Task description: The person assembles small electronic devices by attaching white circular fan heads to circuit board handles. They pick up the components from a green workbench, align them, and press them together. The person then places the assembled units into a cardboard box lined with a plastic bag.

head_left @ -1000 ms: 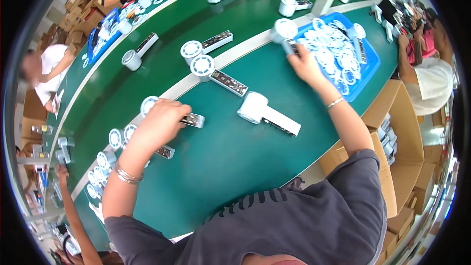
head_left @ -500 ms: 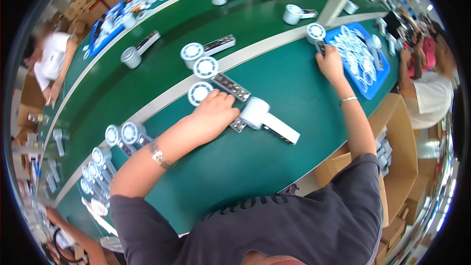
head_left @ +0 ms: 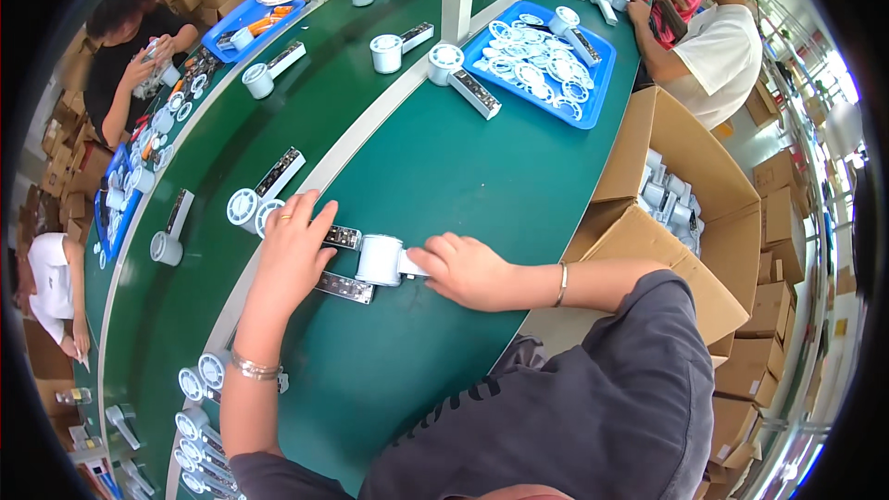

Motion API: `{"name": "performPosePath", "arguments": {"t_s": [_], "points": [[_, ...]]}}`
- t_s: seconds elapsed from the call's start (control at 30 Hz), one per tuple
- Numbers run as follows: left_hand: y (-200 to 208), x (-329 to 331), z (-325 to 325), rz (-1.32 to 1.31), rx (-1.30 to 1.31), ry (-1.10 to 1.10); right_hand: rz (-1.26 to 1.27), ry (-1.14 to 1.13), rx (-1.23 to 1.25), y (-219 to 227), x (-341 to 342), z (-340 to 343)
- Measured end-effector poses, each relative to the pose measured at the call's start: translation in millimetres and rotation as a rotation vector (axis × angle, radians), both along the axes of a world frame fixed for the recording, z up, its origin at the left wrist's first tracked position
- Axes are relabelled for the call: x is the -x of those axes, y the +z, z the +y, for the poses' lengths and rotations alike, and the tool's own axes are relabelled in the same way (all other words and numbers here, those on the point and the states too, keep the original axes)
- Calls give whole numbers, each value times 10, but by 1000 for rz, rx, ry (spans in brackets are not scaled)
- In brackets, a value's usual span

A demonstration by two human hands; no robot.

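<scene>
My right hand [head_left: 468,273] is closed round the white handle of a handheld fan body [head_left: 380,260], which lies with its round grey-white housing toward my left hand. My left hand [head_left: 294,255] spreads its fingers over two fan bodies lying beside it. Their handles show bare circuit boards, one a dark board strip [head_left: 345,287]. The slotted round head [head_left: 269,216] of one pokes out past the fingers; the other head is hidden under the hand. Further off, another fan body [head_left: 476,94] lies by the metal rail.
A blue tray [head_left: 604,83] of white rings stands at the far right. An open carton [head_left: 667,255] of grey-white parts sits right of the table. More fan bodies [head_left: 389,53] lie on the green belt beyond the rail [head_left: 347,143]. Several fan bodies [head_left: 206,444] line up at lower left. Other people work around.
My right hand has let go of the fan body near the blue tray and come back to grip the fan handle in front of me. The view has turned right.
</scene>
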State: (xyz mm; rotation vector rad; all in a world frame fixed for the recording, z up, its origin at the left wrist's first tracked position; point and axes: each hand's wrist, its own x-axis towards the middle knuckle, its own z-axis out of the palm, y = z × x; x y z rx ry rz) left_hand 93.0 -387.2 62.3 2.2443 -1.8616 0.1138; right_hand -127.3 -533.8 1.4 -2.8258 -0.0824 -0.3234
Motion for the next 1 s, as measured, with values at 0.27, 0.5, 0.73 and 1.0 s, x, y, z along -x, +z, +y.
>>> {"name": "performPosePath", "arguments": {"t_s": [0.27,0.5,0.73,1.0], "points": [[-235,-194,-227,11,-111,-107,-146,-350,-627,214,-125,-770],[-501,160,-1405,-202,61,-331,-53,-496,-373,-134,-1037,-2019],[-71,-165,-978,-3,461,-235,-429,-373,262,404,-1243,-1316],[9,-2286,885,-73,-334,1046,-61,-262,166,75,-1156,-723]]}}
